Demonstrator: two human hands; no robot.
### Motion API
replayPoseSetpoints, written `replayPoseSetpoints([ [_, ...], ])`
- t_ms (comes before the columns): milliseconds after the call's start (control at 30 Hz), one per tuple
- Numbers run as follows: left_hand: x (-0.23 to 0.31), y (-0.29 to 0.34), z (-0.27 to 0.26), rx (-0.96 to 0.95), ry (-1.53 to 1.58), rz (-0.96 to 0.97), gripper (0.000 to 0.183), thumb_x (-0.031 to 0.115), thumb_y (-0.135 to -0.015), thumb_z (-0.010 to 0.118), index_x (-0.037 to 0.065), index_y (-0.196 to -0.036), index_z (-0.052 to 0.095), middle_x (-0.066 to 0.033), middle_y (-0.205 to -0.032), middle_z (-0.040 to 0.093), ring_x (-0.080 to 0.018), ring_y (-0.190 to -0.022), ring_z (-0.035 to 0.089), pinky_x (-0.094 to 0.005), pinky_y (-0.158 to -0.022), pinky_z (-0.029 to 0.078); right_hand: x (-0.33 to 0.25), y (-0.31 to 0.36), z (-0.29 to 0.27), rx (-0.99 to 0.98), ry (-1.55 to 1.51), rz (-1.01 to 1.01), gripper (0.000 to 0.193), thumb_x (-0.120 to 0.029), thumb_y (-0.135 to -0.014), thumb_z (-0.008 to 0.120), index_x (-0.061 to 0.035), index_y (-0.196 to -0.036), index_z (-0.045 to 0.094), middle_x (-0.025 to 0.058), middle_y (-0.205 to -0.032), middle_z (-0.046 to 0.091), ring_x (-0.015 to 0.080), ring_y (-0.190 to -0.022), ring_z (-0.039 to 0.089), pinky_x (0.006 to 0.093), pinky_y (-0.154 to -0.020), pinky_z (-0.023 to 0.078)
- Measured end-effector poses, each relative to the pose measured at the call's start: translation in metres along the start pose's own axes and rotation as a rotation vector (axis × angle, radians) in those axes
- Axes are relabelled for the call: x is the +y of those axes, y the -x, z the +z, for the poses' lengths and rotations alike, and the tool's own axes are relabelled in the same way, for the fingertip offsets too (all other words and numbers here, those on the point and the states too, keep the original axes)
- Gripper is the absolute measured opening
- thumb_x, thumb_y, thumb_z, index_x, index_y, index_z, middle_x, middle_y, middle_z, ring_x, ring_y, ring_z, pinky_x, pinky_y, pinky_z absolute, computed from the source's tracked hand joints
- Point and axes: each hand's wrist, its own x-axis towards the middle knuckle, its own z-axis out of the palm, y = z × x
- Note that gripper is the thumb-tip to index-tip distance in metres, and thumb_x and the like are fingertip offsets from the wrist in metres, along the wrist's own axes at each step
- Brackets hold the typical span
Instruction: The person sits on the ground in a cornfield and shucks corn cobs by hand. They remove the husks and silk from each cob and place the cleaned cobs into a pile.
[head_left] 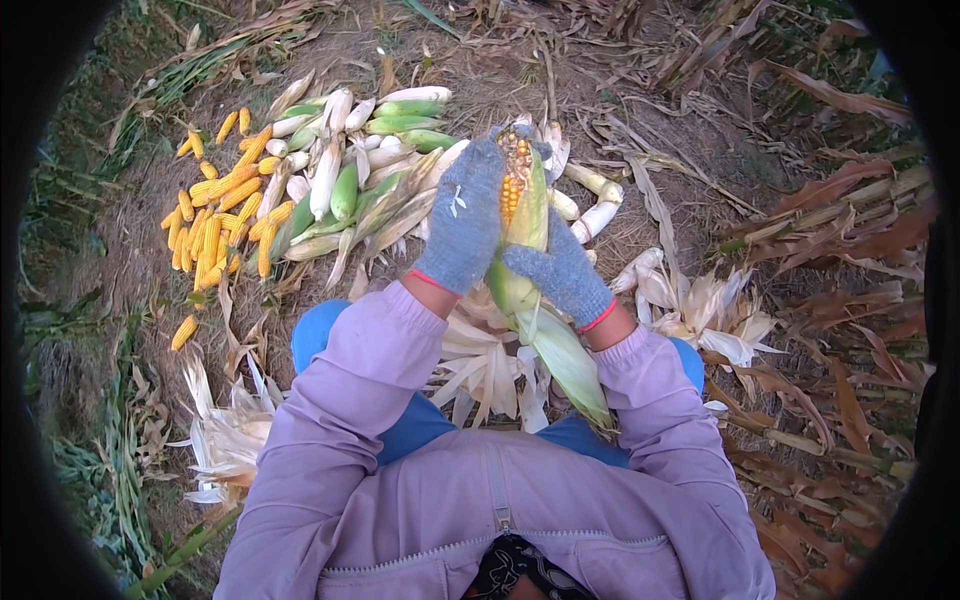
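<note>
An ear of corn (512, 192) stands tip-away between my hands, its yellow kernels bared along the upper left side. Near the tip the kernels look ragged and brownish. Pale green husk (520, 290) still wraps its right side and base, and a long loose leaf hangs toward my lap. My left hand (464, 210), in a grey knit glove, is closed along the ear's left side by the bare kernels. Wearing a matching glove, my right hand (562, 275) grips the husk from the right, its thumb across the front; most of its other fingers are behind the ear.
Husked yellow ears (212, 240) lie heaped at the left. Beside them is a pile of ears in green and whitish husks (345, 190). Stripped husks (485, 350) lie between my knees, with more husks (715, 310) at the right. Dry stalks (840, 240) border the right side.
</note>
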Motion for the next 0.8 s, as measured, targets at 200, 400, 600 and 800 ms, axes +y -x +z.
replayPoseSetpoints([
  [200,0.017,0.003,0.005,0.057,0.724,-0.181,0.038,0.016,-0.103,0.046,-0.003,-0.134,0.053,-0.0172,-0.132,0.059,-0.0256,-0.121,0.057,-0.0366,-0.106,0.044,0.014,0.003,0.0,0.052,0.002,-0.035,0.088,-0.035,-0.078,0.083,0.0038,-0.144,0.04,0.0159,-0.139,0.051,0.024,-0.128,0.049,0.0363,-0.11,0.039],
  [400,0.018,0.003,-0.003,0.03,0.03,-0.118,0.042,0.009,-0.097,0.048,-0.003,-0.137,0.051,-0.0208,-0.133,0.058,-0.0326,-0.122,0.057,-0.0386,-0.106,0.044,-0.001,0.007,0.007,0.063,0.017,-0.034,0.086,-0.033,-0.079,0.082,0.003,-0.145,0.04,0.0147,-0.138,0.051,0.023,-0.127,0.049,0.0359,-0.11,0.039],
  [600,0.007,0.003,0.004,0.115,-0.443,0.036,0.047,0.003,-0.093,0.048,-0.003,-0.14,0.046,-0.0216,-0.124,0.059,-0.036,-0.115,0.057,-0.0454,-0.102,0.044,-0.002,0.006,0.006,0.054,-0.089,-0.017,0.083,-0.031,-0.081,0.081,0.0023,-0.144,0.04,0.0134,-0.136,0.053,0.0217,-0.124,0.051,0.0356,-0.108,0.04],
  [800,-0.027,0.004,0.015,-0.035,-0.294,-0.035,0.04,0.01,-0.1,0.046,-0.002,-0.139,0.047,-0.0177,-0.126,0.059,-0.0274,-0.112,0.06,-0.0383,-0.1,0.048,-0.004,0.008,0.004,0.074,-0.065,0.067,0.081,-0.03,-0.081,0.08,0.0025,-0.144,0.04,0.0129,-0.134,0.054,0.0213,-0.122,0.053,0.035,-0.106,0.043],
])
